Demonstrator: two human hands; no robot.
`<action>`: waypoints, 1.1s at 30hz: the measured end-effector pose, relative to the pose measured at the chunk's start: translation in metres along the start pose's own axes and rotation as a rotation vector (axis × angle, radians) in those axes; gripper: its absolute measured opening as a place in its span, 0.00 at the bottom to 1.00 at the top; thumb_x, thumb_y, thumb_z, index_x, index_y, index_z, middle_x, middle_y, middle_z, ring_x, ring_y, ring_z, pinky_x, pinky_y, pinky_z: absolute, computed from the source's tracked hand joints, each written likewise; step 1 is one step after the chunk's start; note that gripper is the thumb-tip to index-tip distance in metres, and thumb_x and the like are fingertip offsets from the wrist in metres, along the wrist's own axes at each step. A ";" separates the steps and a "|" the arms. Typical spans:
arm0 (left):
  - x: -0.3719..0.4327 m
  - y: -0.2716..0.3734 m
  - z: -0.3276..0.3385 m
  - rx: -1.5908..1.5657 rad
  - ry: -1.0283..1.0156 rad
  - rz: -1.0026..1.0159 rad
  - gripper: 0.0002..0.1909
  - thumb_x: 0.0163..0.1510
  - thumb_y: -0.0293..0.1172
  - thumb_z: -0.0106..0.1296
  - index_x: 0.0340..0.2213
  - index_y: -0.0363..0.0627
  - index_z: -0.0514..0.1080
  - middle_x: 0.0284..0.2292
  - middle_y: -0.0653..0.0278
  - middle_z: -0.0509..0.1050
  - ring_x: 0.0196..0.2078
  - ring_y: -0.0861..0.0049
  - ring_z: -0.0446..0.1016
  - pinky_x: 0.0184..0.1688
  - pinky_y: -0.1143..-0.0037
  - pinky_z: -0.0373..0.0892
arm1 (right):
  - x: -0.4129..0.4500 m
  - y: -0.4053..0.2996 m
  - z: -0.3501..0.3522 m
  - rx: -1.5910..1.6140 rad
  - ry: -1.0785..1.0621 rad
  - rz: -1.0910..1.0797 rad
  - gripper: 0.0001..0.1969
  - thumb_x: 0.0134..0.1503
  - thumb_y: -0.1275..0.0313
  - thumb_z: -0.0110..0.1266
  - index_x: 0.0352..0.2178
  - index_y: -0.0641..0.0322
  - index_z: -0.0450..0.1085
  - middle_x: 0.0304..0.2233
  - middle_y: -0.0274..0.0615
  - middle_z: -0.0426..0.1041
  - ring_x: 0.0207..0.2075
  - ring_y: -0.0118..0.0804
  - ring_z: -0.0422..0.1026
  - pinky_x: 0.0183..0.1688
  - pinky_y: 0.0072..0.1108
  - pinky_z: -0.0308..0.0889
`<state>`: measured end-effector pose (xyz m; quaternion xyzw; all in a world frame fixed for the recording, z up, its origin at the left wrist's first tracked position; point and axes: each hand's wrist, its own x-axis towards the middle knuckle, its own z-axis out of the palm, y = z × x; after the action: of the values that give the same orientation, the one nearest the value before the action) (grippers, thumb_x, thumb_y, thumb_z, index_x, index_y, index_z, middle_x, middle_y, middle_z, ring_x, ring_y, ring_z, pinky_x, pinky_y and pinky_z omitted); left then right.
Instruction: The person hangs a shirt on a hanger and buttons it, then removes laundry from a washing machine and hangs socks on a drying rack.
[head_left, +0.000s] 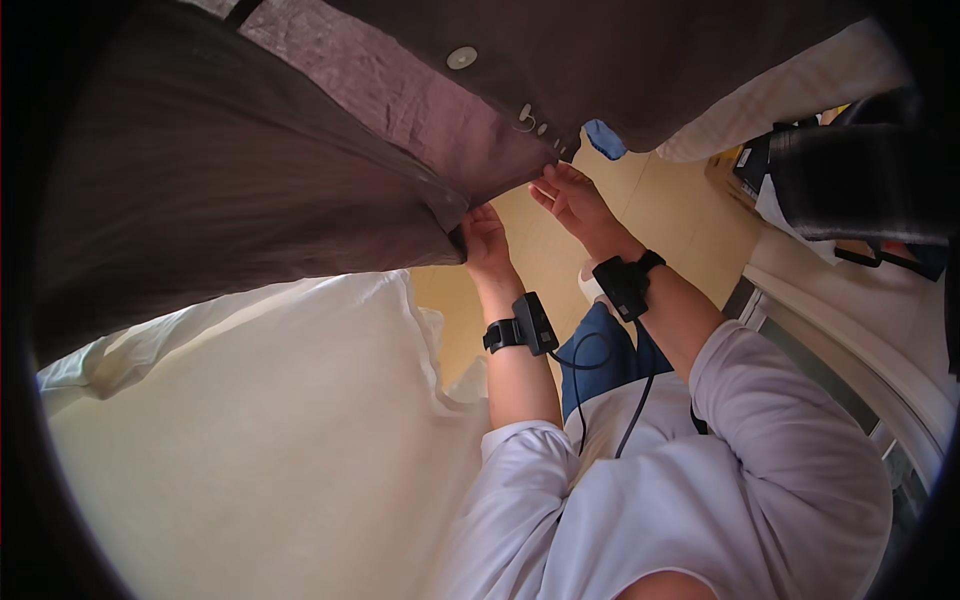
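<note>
A large dark brown cloth hangs before me, its opening parted to show a pinkish inner fabric. Whether it is a bed cover or a garment, I cannot tell. A big white button sits on the opening's right edge, with several smaller-looking fastenings further down. My left hand grips the lower corner of the left flap, its fingertips partly hidden by the cloth. Close by on the right, my right hand pinches the lower edge below the buttons between thumb and fingers.
White fabric spreads across the lower left. A pale checked cloth hangs at the upper right, near a black item and a cardboard box. A white-framed window or door runs along the right. Cabled black devices are strapped to both wrists.
</note>
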<state>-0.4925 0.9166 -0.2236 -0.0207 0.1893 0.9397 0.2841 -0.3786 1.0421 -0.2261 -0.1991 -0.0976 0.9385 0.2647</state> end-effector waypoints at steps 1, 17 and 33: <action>0.001 0.007 0.000 -0.009 -0.048 0.004 0.12 0.49 0.27 0.59 0.38 0.42 0.73 0.41 0.62 0.76 0.45 0.73 0.73 0.52 0.73 0.68 | 0.001 -0.007 -0.002 0.027 0.011 -0.049 0.02 0.53 0.74 0.58 0.27 0.53 0.72 0.32 0.30 0.76 0.40 0.31 0.74 0.50 0.28 0.66; -0.069 0.027 -0.023 0.327 0.163 -0.212 0.22 0.57 0.26 0.49 0.53 0.52 0.59 0.49 0.63 0.68 0.51 0.70 0.69 0.54 0.68 0.67 | -0.057 0.003 0.141 -1.234 -0.314 -0.197 0.11 0.53 0.71 0.59 0.35 0.64 0.69 0.28 0.35 0.70 0.36 0.28 0.71 0.40 0.20 0.67; -0.110 -0.004 0.045 0.103 -0.060 -0.464 0.43 0.38 0.59 0.59 0.50 0.43 0.62 0.57 0.65 0.61 0.63 0.69 0.53 0.64 0.61 0.48 | -0.078 -0.047 0.123 -1.412 -0.239 -0.092 0.08 0.50 0.70 0.59 0.25 0.67 0.72 0.18 0.38 0.71 0.22 0.26 0.67 0.28 0.20 0.63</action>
<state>-0.3953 0.8786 -0.1673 -0.0210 0.2188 0.8385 0.4986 -0.3483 1.0299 -0.0765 -0.2145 -0.7182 0.6544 0.0995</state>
